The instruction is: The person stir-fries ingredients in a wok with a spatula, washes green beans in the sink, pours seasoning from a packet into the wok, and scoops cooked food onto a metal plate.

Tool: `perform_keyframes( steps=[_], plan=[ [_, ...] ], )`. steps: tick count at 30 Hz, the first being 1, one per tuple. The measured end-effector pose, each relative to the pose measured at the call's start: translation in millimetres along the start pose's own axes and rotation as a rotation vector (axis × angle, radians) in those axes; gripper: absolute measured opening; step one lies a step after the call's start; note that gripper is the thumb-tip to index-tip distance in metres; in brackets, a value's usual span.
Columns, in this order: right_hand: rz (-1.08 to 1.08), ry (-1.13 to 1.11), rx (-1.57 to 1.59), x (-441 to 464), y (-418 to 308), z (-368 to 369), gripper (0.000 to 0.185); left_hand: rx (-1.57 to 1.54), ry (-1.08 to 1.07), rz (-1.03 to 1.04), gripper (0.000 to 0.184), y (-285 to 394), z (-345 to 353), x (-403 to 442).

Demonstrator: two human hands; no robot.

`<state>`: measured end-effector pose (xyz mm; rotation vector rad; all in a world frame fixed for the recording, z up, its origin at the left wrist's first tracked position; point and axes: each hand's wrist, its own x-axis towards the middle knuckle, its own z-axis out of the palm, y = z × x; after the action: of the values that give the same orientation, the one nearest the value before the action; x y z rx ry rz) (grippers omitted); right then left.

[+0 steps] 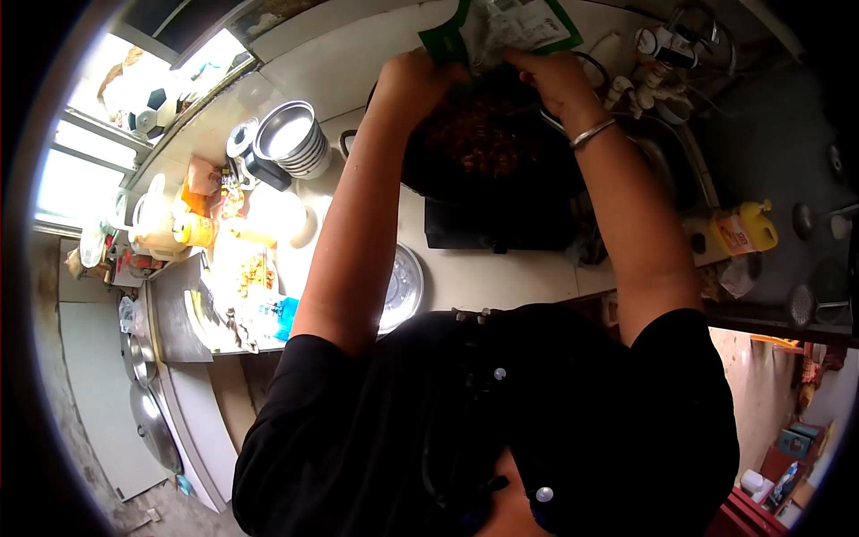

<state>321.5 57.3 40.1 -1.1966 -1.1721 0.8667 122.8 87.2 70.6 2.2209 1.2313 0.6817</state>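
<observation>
Fingers [526, 63] pinch your green-edged plastic packet [528, 27] over the wok [422, 179]

Your left hand [417, 85] and right hand [557, 85] hold opposite sides, toward the counter's [501, 279] wall edge. You seem to be opening or emptying it above the food [483, 148]; the next move calls for steady pinching.

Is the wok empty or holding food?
Holding food: reddish-brown pieces show in the wok. How full, I cannot tell; its sides are too dark.
</observation>
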Motion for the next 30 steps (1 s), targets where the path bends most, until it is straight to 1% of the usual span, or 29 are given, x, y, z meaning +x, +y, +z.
perform_keyframes(
  steps=[1, 2, 3, 4, 5, 7, 8, 10, 11, 13, 14, 15, 17, 18, 19, 20, 21, 22, 23, 25, 26, 27, 29, 30],
  plan=[
    [0.004, 0.0, -0.001, -1, 1, 1, 0.02, -0.035, 0.085, 0.096, 0.024, -14, 8, 6],
    [0.011, -0.08, 0.01, -3, 0, 4, 0.02, -0.069, 0.17, 0.192, 0.026, -18, 11, 7],
    [0.017, -0.161, 0.022, -7, -1, 6, 0.019, -0.07, 0.168, 0.19, 0.026, -23, 16, 6],
    [0.011, -0.164, -0.104, -13, -14, 7, 0.019, -0.039, 0.173, 0.166, 0.026, -22, 18, 4],
    [0.008, -0.163, -0.103, -11, -11, 2, 0.019, -0.007, 0.179, 0.145, 0.027, -21, 19, 4],
    [0.008, -0.095, 0.041, -6, 0, -6, 0.018, -0.01, 0.172, 0.123, 0.028, -20, 16, 6],
    [0.009, -0.1, 0.039, -7, 4, -5, 0.018, -0.013, 0.165, 0.098, 0.029, -19, 13, 6],
    [0.097, -0.051, 0.185, -10, 6, 0, 0.019, 0.023, 0.212, 0.079, 0.03, -8, 13, 1],
    [0.095, -0.052, 0.188, -13, 4, 3, 0.019, 0.06, 0.249, 0.063, 0.031, -3, 12, -2],
    [0.028, -0.181, 0.161, -17, -1, 6, 0.02, 0.088, 0.229, 0.091, 0.032, -7, 15, -2],
    [0.022, -0.185, 0.036, -11, -2, -5, 0.022, 0.111, 0.207, 0.117, 0.033, -9, 17, -2],
    [0.023, -0.184, 0.036, -9, 0, -6, 0.022, 0.11, 0.205, 0.116, 0.033, -12, 16, 1],
    [0.03, -0.113, 0.11, -13, -3, -3, 0.022, 0.09, 0.158, 0.119, 0.042, -14, 11, 4],
    [0.044, -0.106, 0.04, -19, -2, 4, 0.022, 0.09, 0.158, 0.119, 0.042, -13, 13, 2],
    [0.042, -0.106, 0.04, -20, -9, 3, 0.022, 0.073, 0.217, 0.17, 0.039, -11, 17, -1],
    [0.005, -0.114, -0.029, -20, -16, 0, 0.023, 0.056, 0.277, 0.222, 0.037, -10, 18, -2],
    [-0.029, -0.121, -0.098, -21, -19, -4, 0.024, 0.056, 0.276, 0.222, 0.037, -10, 16, -1],
    [-0.044, -0.12, 0.014, -13, -15, -4, 0.027, 0.064, 0.243, 0.179, 0.033, -13, 14, 0],
    [-0.038, -0.119, 0.013, -14, -8, -2, 0.027, 0.071, 0.208, 0.136, 0.029, -15, 14, 0],
    [0.015, -0.14, -0.025, -20, -2, 8, 0.031, 0.128, 0.232, 0.096, 0.028, -18, 23, 4],
    [0.032, -0.158, -0.122, -22, -16, 5, 0.034, 0.185, 0.262, 0.062, 0.027, -19, 26, 6],
    [0.029, -0.154, -0.124, -16, -11, 2, 0.034, 0.183, 0.262, 0.067, 0.027, -22, 26, 8],
    [-0.113, -0.155, 0.069, -9, -6, 0, 0.035, 0.051, 0.261, 0.145, 0.027, -22, 19, 1],
    [-0.012, -0.15, -0.029, -11, 0, 4, 0.035, 0.05, 0.258, 0.142, 0.027, -27, 23, 2]
  ],
)
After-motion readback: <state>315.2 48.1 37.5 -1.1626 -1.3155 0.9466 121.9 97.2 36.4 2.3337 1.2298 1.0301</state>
